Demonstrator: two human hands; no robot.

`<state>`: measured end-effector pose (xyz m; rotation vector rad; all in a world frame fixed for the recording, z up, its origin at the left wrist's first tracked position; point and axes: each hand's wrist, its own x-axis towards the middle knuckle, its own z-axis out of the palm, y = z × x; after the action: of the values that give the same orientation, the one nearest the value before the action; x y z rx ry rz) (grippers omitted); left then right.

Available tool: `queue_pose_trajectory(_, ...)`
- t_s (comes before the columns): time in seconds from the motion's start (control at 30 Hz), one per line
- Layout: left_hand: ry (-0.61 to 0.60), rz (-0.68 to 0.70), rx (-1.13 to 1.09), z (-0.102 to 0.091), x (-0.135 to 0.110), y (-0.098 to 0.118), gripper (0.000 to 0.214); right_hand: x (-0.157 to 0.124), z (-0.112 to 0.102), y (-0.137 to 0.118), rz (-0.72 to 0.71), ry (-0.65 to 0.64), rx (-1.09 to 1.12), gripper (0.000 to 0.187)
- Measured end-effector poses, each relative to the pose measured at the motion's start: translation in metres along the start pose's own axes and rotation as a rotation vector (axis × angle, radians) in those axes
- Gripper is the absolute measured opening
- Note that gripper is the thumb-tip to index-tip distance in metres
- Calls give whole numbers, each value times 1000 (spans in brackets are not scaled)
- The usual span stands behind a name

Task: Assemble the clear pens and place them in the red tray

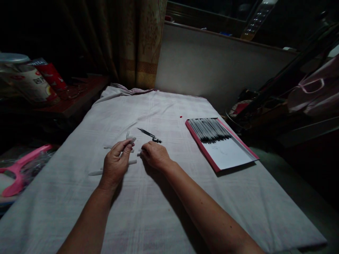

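Observation:
My left hand [116, 163] rests on a white cloth-covered table [148, 197], its fingers pinched on a small pale pen part [131, 140]. More white pen barrels [95, 172] lie under and beside it. My right hand [155, 154] lies knuckles up just to the right, fingers curled down onto the cloth by a small white piece [138, 151]; what it holds is hidden. A black pen refill [146, 132] with a small dark piece [156, 140] lies just beyond both hands.
A red-edged tray [227, 155] with a row of several dark-tipped pens [210, 128] sits at the right. A tiny red bit [181, 116] lies on the cloth. Tins [31, 83] stand on a dark side table at left, a pink plastic thing [21, 169] below. Bags crowd the right.

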<state>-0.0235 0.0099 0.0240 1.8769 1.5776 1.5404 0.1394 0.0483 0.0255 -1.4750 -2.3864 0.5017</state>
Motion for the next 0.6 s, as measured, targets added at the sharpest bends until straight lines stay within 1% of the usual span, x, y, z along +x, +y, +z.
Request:
queue_pose_trajectory(0.07,-41,64,30,1,-1,1,25,-9,-1,7,67,78,258,25)
queue_pose_trajectory(0.13,-87,157,97,3,-3,3,25,-22,-1,14,124,161,621,29)
queue_pose_trajectory(0.23,-167,240,179,8,-8,6,25,-42,-1,22,228,215,1142,28)
queue_pose_trajectory(0.3,-211,267,202,12,-12,8,26,-52,-2,26,329,249,1375,31)
queue_pose_trajectory(0.37,-244,284,217,15,-15,10,27,-56,-3,28,419,313,1505,38)
queue_pose_trajectory(0.43,-276,286,227,17,-17,11,28,-56,-4,29,469,368,1555,42)
queue_pose_trajectory(0.5,-307,280,229,18,-19,12,28,-55,-4,28,490,400,1567,42)
queue_pose_trajectory(0.6,-347,257,218,20,-20,12,28,-54,-3,25,503,403,1573,41)
